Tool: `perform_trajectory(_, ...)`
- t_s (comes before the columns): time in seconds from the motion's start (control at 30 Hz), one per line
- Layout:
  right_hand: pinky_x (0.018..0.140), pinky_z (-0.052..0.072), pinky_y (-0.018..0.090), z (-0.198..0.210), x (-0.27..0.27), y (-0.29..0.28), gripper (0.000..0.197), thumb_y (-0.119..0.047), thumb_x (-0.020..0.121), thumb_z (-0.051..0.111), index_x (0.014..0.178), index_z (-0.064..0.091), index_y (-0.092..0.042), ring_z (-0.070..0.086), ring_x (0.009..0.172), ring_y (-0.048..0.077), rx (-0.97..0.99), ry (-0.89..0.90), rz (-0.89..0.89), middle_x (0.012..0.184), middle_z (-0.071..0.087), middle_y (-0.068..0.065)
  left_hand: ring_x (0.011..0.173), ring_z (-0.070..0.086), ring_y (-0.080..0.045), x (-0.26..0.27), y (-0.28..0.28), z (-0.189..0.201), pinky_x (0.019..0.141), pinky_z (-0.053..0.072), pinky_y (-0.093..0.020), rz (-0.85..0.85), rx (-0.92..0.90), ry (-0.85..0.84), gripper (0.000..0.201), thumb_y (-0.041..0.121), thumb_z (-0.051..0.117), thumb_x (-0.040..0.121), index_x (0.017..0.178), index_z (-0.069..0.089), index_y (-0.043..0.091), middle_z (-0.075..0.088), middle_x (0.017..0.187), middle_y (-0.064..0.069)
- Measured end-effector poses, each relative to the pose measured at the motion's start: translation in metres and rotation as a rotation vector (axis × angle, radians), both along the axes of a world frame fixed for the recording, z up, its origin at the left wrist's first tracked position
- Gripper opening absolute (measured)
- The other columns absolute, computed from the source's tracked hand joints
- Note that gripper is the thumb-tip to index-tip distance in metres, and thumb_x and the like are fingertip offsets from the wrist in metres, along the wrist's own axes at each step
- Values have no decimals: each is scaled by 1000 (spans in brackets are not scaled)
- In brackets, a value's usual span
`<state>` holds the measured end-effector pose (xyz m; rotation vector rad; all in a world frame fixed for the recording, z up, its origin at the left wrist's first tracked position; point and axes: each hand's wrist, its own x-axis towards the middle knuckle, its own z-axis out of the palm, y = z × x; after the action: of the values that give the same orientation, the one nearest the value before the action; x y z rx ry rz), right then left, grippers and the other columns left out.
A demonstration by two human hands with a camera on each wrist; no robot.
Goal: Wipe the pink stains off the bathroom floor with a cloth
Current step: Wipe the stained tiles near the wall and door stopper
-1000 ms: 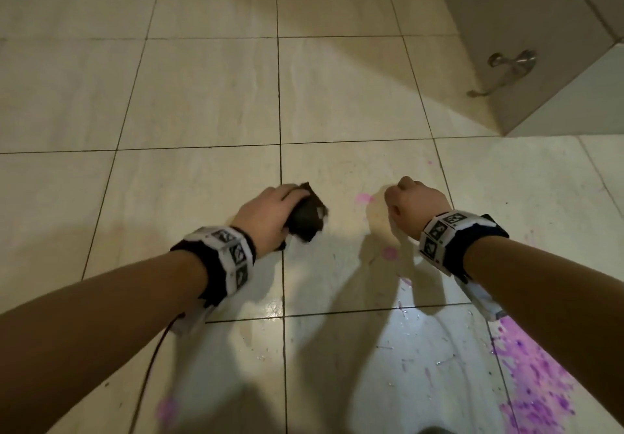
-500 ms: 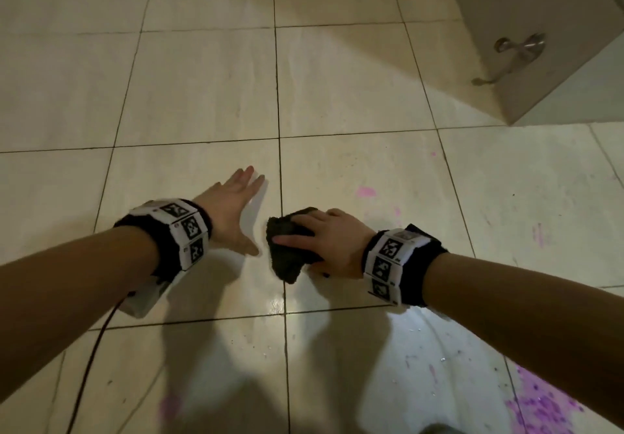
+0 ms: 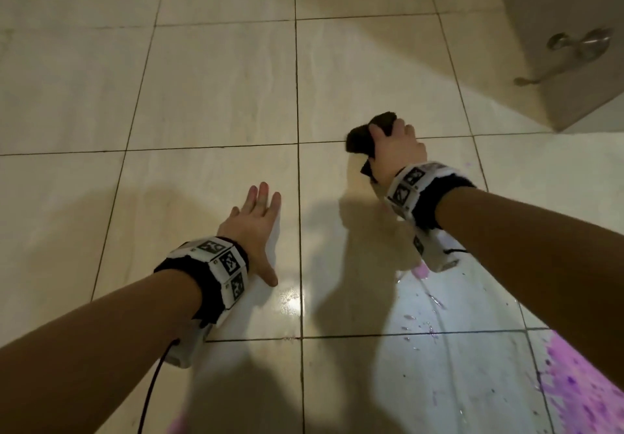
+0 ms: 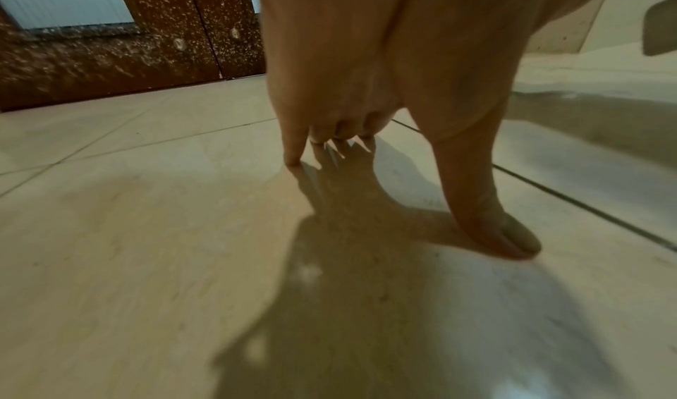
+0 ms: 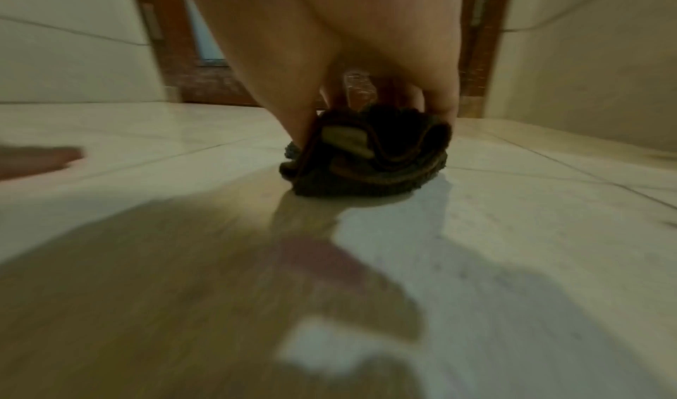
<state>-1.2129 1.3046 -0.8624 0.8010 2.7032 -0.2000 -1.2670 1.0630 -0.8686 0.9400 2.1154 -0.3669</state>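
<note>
My right hand (image 3: 393, 150) grips a bunched dark cloth (image 3: 361, 138) and presses it on the beige tiled floor (image 3: 216, 89) at a grout line. The right wrist view shows the same cloth (image 5: 370, 159) folded under my fingers, touching the floor. My left hand (image 3: 258, 227) lies flat on a tile with fingers straight; in the left wrist view its fingertips (image 4: 293, 159) and thumb (image 4: 505, 237) touch the floor. A small pink stain (image 3: 420, 269) shows below my right wrist band. A large pink-purple stain (image 3: 580, 389) spreads at the lower right. A faint pink patch (image 3: 179, 422) sits at the bottom edge.
A door (image 3: 557, 11) with a metal lever handle (image 3: 574, 48) stands open at the upper right. A dark wooden door frame (image 4: 110, 58) closes off the far side. The floor near the lower right is wet with droplets (image 3: 432, 329). A black cable (image 3: 152, 389) hangs from my left wrist band.
The cloth passed from my left hand to my right. My right hand then pushed it forward and to the right across the tile. My left hand opened and settled flat on the floor.
</note>
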Motion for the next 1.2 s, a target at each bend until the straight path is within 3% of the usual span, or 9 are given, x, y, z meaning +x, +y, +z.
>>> perform_trajectory(0.33,86,45,47,-2,90,-91,49,-24,82,64,130,53,-19,48,108,37,-267,121,743,125,50,18,140,-27,-23,3,-1,2,117,2,-40,13,6,47,149,53,84,54,144,-28,14,-36,149,-8)
perform_trajectory(0.43,85,44,45,3,70,-44,50,-30,82,56,131,52,-19,48,107,38,-172,236,473,121,50,18,141,-26,-23,3,0,4,117,3,-40,11,4,42,149,54,84,53,144,-27,13,-35,150,-8)
perform_trajectory(0.57,96,41,47,4,66,37,62,-18,84,58,141,36,-24,38,119,37,-51,76,-24,132,38,17,142,-24,-23,3,0,5,118,6,-41,6,16,49,150,54,85,53,145,-25,12,-33,151,-8)
perform_trajectory(0.7,94,42,42,1,86,0,58,-26,88,52,143,34,-21,39,118,36,-57,56,148,136,35,18,142,-24,-22,4,0,6,118,6,-41,7,16,53,150,54,85,52,145,-25,13,-33,151,-8)
perform_trajectory(0.77,79,49,39,-1,104,-44,49,-27,83,53,131,52,-19,53,102,37,-73,185,363,124,50,18,142,-24,-22,6,1,6,118,6,-40,17,19,54,149,52,85,53,145,-26,14,-34,150,-8)
perform_trajectory(0.83,60,53,34,-2,131,-81,40,-30,70,64,108,69,-19,63,77,33,-156,286,584,98,63,14,142,-24,-23,9,2,6,118,6,-38,18,21,51,147,50,85,56,145,-26,13,-34,150,-8)
perform_trajectory(0.93,58,54,35,-6,149,-92,49,-25,64,78,111,66,-19,61,77,30,-307,227,745,98,62,12,141,-26,-25,15,3,6,118,5,-39,-7,11,23,142,53,81,60,145,-26,16,-36,149,-7)
perform_trajectory(1.03,72,53,40,0,126,-55,44,-20,78,67,121,61,-17,58,88,36,-372,276,603,105,58,16,141,-24,-27,18,4,9,117,10,-39,-49,-40,65,144,56,81,58,145,-27,17,-35,150,-8)
perform_trajectory(1.2,94,43,40,5,90,55,53,-16,84,61,134,49,-24,45,111,38,-64,299,9,123,42,17,141,-24,-28,17,11,10,116,15,-41,-49,-79,65,148,54,84,55,145,-27,15,-35,150,-10)
